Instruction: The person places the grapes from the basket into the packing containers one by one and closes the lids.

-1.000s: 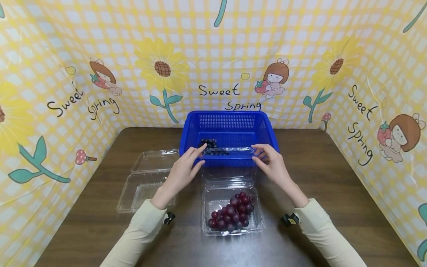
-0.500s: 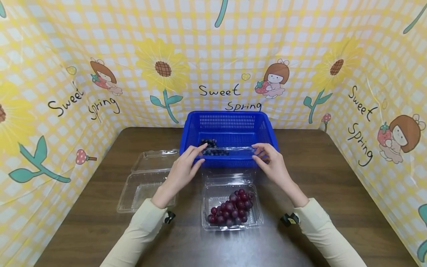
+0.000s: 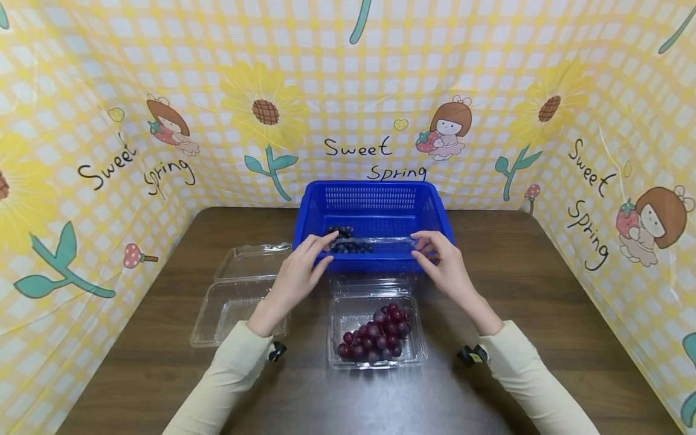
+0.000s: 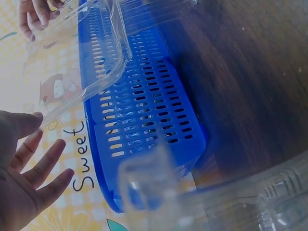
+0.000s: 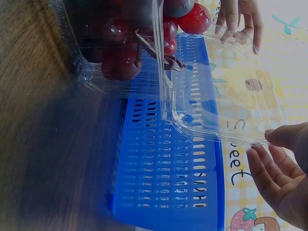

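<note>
In the head view a clear plastic clamshell (image 3: 342, 317) sits on the table with its lid (image 5: 226, 108) raised. A bunch of red grapes (image 3: 377, 335) lies in its base. My left hand (image 3: 296, 269) pinches the lid's left far corner with the thumb and fingertips. At the right far corner, my right hand (image 3: 444, 263) grips the lid the same way. The lid's upper edge overlaps the blue basket in the head view. Through the right wrist view, grapes and a bit of brown stem show behind the clear wall.
A blue perforated basket (image 3: 380, 263) stands behind the clamshell, with dark grapes (image 3: 356, 248) at its left. To the left lies a second clear clamshell (image 3: 203, 320), lid folded back, partly behind the left hand. Checked yellow cloth (image 3: 348, 90) walls enclose the brown table (image 3: 522, 272).
The clamshell with the red grapes has slid a little farther from me, toward the basket. Both hands keep hold of the lid corners and have risen very slightly.
</note>
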The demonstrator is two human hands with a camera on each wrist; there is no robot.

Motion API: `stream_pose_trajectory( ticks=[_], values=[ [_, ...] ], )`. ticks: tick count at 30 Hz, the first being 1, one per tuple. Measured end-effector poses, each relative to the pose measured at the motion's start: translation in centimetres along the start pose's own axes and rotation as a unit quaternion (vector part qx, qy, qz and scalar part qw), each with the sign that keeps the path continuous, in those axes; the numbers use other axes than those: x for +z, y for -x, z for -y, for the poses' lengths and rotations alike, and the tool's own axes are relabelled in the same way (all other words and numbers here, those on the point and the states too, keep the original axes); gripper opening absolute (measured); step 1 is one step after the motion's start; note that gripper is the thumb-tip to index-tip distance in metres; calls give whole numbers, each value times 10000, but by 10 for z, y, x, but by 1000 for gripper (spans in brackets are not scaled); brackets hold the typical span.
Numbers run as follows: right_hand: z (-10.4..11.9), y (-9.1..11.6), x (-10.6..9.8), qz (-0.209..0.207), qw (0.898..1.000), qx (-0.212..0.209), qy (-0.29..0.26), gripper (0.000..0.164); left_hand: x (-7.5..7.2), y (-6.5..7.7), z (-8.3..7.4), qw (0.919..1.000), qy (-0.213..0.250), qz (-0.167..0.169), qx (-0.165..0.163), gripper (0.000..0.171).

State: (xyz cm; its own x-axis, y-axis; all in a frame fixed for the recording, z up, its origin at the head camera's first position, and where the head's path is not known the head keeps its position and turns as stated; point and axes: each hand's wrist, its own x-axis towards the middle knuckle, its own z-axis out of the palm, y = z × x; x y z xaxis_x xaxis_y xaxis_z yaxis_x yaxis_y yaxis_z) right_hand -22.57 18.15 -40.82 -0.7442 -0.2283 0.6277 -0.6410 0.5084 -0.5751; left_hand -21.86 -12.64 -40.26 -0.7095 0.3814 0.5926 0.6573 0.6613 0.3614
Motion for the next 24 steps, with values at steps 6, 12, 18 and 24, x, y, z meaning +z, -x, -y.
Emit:
stream_pose_trajectory(
  ticks=[6, 12, 18, 24],
  values=[
    [-2, -1, 0, 26, 10000, -7, 32, 31, 0, -1, 1, 10000, -13, -2, 10, 49],
    [-2, -1, -1, 19, 10000, -55, 40, 31, 2, -3, 4, 10000, -45, -57, 41, 50],
    [-2, -2, -1, 10, 10000, -53, 13, 31, 3, -5, 6, 9999, -55, -89, 78, 50],
    [-3, -2, -1, -35, 9999, -111, -3, 31, 4, -5, 8, 9999, -50, -92, 117, 49]
  ],
)
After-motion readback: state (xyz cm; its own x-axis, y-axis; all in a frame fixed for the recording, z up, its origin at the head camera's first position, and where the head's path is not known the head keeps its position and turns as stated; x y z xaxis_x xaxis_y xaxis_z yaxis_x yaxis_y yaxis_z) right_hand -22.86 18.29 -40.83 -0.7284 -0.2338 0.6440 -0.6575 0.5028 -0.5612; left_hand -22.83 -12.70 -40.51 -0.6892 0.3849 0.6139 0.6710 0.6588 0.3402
